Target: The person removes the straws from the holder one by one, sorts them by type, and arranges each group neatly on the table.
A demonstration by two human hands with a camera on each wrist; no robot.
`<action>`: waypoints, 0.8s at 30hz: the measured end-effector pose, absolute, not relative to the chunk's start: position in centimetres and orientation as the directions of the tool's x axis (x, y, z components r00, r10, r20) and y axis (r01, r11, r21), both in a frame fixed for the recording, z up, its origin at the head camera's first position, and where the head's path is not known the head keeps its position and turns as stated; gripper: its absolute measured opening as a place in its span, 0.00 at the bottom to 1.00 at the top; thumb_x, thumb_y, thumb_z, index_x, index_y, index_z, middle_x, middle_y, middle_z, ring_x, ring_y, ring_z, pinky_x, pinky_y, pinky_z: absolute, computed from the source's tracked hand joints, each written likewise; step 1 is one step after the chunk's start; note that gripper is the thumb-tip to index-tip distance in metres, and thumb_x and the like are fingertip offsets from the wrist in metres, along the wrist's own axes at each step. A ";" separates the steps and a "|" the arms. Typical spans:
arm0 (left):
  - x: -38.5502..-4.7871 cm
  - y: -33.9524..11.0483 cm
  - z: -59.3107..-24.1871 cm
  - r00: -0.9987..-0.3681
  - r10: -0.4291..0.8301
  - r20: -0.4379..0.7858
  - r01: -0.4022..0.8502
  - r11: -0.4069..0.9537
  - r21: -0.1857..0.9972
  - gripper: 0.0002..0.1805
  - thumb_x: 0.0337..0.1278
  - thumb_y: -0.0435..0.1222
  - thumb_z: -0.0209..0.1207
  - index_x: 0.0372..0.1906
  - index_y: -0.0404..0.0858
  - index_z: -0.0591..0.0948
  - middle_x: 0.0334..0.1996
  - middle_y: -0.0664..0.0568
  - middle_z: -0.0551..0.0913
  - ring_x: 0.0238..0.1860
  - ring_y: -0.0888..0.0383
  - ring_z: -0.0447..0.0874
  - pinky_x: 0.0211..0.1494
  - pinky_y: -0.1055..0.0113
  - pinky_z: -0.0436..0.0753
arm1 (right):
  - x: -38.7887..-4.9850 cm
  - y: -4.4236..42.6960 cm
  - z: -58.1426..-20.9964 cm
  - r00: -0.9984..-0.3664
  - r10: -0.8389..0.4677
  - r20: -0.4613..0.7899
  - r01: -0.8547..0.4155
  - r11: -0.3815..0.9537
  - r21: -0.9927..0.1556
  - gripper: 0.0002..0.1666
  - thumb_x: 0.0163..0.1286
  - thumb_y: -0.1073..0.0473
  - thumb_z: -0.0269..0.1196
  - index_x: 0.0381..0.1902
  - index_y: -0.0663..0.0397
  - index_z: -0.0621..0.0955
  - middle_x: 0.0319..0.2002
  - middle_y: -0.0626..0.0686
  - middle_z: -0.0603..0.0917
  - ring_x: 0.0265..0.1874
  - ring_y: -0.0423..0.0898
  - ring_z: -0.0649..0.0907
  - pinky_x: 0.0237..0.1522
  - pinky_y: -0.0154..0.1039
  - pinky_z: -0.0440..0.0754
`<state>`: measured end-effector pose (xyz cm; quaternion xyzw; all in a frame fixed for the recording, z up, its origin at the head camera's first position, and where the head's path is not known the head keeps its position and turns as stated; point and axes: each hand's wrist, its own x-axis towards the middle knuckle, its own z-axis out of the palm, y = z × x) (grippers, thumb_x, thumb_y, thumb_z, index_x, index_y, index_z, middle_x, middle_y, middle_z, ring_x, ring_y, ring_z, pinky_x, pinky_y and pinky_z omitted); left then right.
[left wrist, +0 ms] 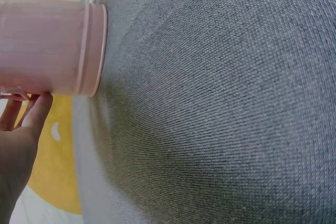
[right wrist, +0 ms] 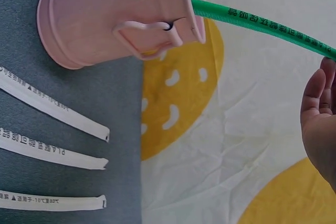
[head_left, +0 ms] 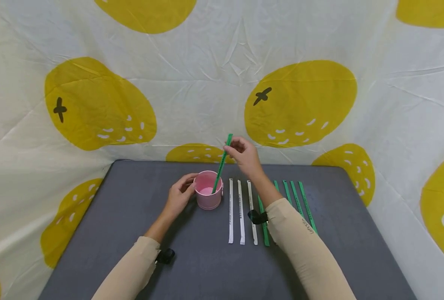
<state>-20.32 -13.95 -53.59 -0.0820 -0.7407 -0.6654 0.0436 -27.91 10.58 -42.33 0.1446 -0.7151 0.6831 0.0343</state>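
Note:
A small pink bucket [head_left: 208, 202] stands upright near the back of the dark table. My left hand [head_left: 180, 193] holds its left side, thumb toward the front; in the left wrist view the thumb and fingers [left wrist: 38, 114] touch the wall beside a small side loop. Above and to the right of the bucket, my right hand [head_left: 245, 157] pinches the upper end of a green wrapped straw [head_left: 222, 164]. The straw slants, its lower end inside the bucket. Black print runs along its wrapper [right wrist: 262, 21]. In the right wrist view the right fingertips are partly cut off.
Several white wrapped straws [head_left: 241, 221] lie in a row right of the bucket. Several green wrapped straws [head_left: 307, 204] lie further right, partly hidden by the right forearm. A white cloth with yellow fruit shapes [head_left: 206, 104] hangs behind the table [head_left: 206, 258].

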 end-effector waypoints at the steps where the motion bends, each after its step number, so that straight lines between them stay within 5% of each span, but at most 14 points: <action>1: -20.3 -14.0 -53.6 -0.983 0.067 0.171 0.177 0.104 0.979 0.20 0.73 0.34 0.61 0.66 0.37 0.80 0.59 0.36 0.83 0.58 0.43 0.83 0.50 0.72 0.86 | -27.8 10.6 -42.1 -0.958 -0.154 0.241 -0.247 0.022 -0.969 0.19 0.73 0.63 0.67 0.54 0.73 0.80 0.35 0.44 0.84 0.33 0.41 0.82 0.38 0.31 0.82; 16: -19.1 -13.6 -50.8 -0.985 0.079 0.151 0.160 0.124 0.979 0.20 0.72 0.31 0.60 0.65 0.31 0.79 0.58 0.33 0.83 0.50 0.66 0.84 0.52 0.62 0.87 | -27.7 12.9 -38.6 -0.945 -0.039 0.325 -0.322 -0.065 -0.945 0.18 0.70 0.71 0.66 0.52 0.81 0.77 0.33 0.43 0.84 0.30 0.37 0.82 0.36 0.30 0.82; 24: -19.0 -13.5 -50.9 -0.986 0.069 0.153 0.160 0.122 0.980 0.20 0.72 0.30 0.60 0.65 0.31 0.79 0.58 0.33 0.83 0.51 0.60 0.85 0.52 0.63 0.88 | -29.1 15.8 -39.2 -0.935 0.084 0.344 -0.350 -0.073 -0.934 0.12 0.70 0.66 0.68 0.46 0.68 0.80 0.31 0.43 0.86 0.28 0.37 0.82 0.33 0.27 0.82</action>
